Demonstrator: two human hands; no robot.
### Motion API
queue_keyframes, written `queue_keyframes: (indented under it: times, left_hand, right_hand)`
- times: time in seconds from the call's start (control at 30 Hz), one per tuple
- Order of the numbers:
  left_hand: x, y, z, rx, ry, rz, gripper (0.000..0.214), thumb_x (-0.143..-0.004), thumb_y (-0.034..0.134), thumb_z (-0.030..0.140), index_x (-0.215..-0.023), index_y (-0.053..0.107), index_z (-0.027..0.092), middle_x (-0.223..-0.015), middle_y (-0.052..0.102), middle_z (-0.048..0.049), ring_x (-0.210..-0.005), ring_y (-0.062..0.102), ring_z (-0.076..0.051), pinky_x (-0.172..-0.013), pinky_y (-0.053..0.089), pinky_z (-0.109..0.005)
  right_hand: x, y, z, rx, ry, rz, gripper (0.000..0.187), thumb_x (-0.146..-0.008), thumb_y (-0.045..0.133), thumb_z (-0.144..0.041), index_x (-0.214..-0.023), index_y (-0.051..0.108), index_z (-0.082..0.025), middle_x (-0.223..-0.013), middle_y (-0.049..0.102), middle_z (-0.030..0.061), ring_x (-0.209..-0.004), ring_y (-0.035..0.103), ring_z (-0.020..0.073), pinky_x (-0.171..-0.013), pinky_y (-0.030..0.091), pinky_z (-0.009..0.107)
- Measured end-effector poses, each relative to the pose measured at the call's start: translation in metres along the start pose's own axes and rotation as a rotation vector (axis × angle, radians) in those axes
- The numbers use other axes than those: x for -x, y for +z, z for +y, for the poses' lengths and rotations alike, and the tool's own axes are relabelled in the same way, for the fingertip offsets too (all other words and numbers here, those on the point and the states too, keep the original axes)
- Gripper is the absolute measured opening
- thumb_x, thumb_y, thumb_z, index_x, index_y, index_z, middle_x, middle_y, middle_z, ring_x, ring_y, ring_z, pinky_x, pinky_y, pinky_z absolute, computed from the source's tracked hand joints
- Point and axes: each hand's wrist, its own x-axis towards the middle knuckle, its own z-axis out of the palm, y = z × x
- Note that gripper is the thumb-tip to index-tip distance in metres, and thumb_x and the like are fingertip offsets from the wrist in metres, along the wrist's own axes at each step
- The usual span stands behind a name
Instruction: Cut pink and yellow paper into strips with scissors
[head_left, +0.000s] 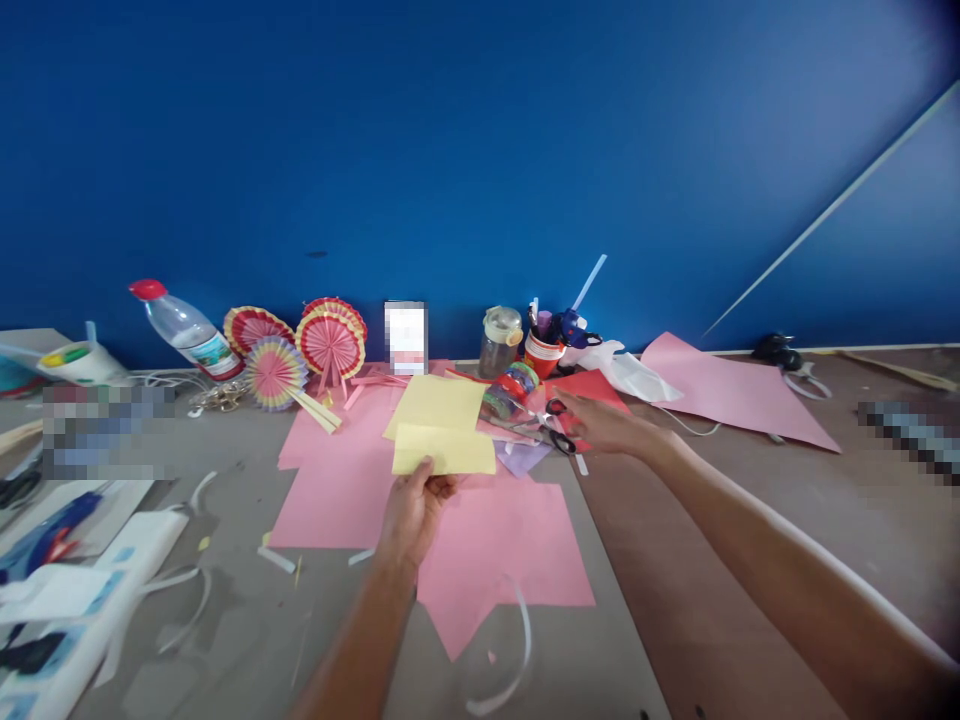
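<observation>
My left hand (420, 500) pinches the lower edge of a yellow sheet of paper (444, 450), thumb on top, raised above pink paper. Behind that sheet is another piece of yellow paper (435, 398). My right hand (596, 422) reaches in from the right with its fingers stretched toward the black handles of a pair of scissors (555, 432); whether it touches them is unclear. The scissors point left, beside rolls of coloured tape (512, 388) and purple paper (525, 458). Pink sheets (337, 490) lie beneath the left hand.
Folded paper fans (331, 340), a tilted plastic bottle (187, 335), a phone (406, 338), a jar (500, 340) and a red cup (543, 352) of tools line the blue wall. A power strip (127, 570) lies left. Another pink sheet (727, 385) lies right.
</observation>
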Motion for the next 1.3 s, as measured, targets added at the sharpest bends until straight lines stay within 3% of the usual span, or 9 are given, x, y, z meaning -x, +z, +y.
queue_keyframes:
  times: [0.07,0.17,0.33,0.5,0.67,0.87,1.0,1.17,1.3]
  left_hand:
    - [0.001,0.001,0.000,0.006,-0.003,-0.017,0.025,-0.063,0.079,0.019,-0.079,0.061,0.013,-0.063,0.069,-0.0013,-0.052,0.063,-0.012,-0.050,0.051,-0.022]
    - [0.004,0.003,0.001,0.019,-0.017,-0.048,0.023,-0.065,0.078,0.022,-0.079,0.062,0.013,-0.064,0.069,-0.0022,-0.055,0.065,-0.013,-0.053,0.053,-0.022]
    - [0.010,0.007,0.003,0.025,-0.078,-0.082,0.017,-0.069,0.076,0.021,-0.074,0.062,0.012,-0.060,0.069,-0.0037,-0.057,0.067,-0.014,-0.058,0.057,-0.025]
    - [0.018,0.012,-0.003,-0.007,-0.118,-0.122,0.019,-0.069,0.076,0.022,-0.078,0.063,0.012,-0.063,0.070,-0.0044,-0.059,0.067,-0.014,-0.060,0.057,-0.026]
    - [0.019,0.005,-0.001,-0.204,-0.148,-0.212,0.031,-0.067,0.078,0.037,-0.077,0.064,0.011,-0.067,0.070,-0.0058,-0.064,0.067,-0.017,-0.063,0.056,-0.029]
    - [0.008,-0.015,0.042,-0.602,0.414,0.103,0.039,-0.074,0.069,0.048,-0.096,0.064,0.017,-0.084,0.066,-0.0010,-0.068,0.063,-0.011,-0.068,0.051,-0.025]
    - [0.014,-0.016,0.055,-0.899,0.423,0.032,0.042,-0.078,0.062,0.053,-0.102,0.060,0.018,-0.095,0.065,-0.0043,-0.077,0.065,-0.015,-0.075,0.053,-0.030]
    - [0.018,-0.022,0.038,-1.044,0.314,-0.161,0.043,-0.081,0.058,0.046,-0.115,0.053,0.019,-0.093,0.064,-0.0051,-0.079,0.064,-0.017,-0.071,0.052,-0.030]
    - [0.019,-0.030,0.022,-1.090,0.312,-0.160,0.033,-0.081,0.058,0.038,-0.107,0.054,0.019,-0.077,0.058,0.0002,-0.066,0.058,-0.013,-0.060,0.049,-0.024]
  right_hand:
    - [0.004,-0.005,-0.008,-0.046,0.024,0.039,0.027,-0.086,0.047,-0.032,-0.091,0.069,-0.017,-0.090,0.067,0.0096,-0.070,0.059,0.0183,-0.060,0.040,0.027]
    - [0.019,-0.003,-0.031,-0.319,0.117,0.107,0.045,-0.092,0.036,-0.045,-0.072,0.063,-0.015,-0.076,0.061,0.0086,-0.065,0.056,0.0174,-0.058,0.040,0.028]
    - [0.046,0.019,-0.085,-0.950,0.061,-0.070,0.055,-0.077,0.059,-0.052,-0.120,0.052,-0.018,-0.103,0.059,0.0078,-0.074,0.059,0.0151,-0.060,0.046,0.027]
    - [0.055,0.031,-0.121,-1.307,0.112,-0.058,0.040,-0.076,0.063,-0.049,-0.100,0.063,-0.017,-0.079,0.060,0.0028,-0.072,0.053,0.0153,-0.065,0.043,0.028]
    - [0.058,0.038,-0.118,-1.373,0.236,0.085,0.025,-0.070,0.070,-0.039,-0.080,0.063,-0.017,-0.064,0.053,-0.0024,-0.061,0.044,0.0122,-0.058,0.037,0.026]
    - [0.077,0.038,-0.103,-1.393,0.274,0.052,0.020,-0.071,0.071,-0.033,-0.079,0.061,-0.018,-0.067,0.056,-0.0022,-0.064,0.049,0.0124,-0.061,0.039,0.025]
    - [0.089,0.043,-0.103,-1.417,0.327,-0.029,0.027,-0.069,0.074,-0.038,-0.081,0.061,-0.017,-0.069,0.061,-0.0002,-0.064,0.053,0.0141,-0.061,0.041,0.026]
    - [0.092,0.051,-0.108,-1.459,0.373,-0.088,0.036,-0.069,0.073,-0.042,-0.092,0.059,-0.018,-0.075,0.065,0.0021,-0.067,0.057,0.0164,-0.066,0.045,0.029]
    - [0.096,0.057,-0.108,-1.275,0.328,-0.082,0.035,-0.077,0.062,-0.042,-0.102,0.057,-0.018,-0.076,0.062,0.0015,-0.069,0.058,0.0166,-0.070,0.048,0.031]
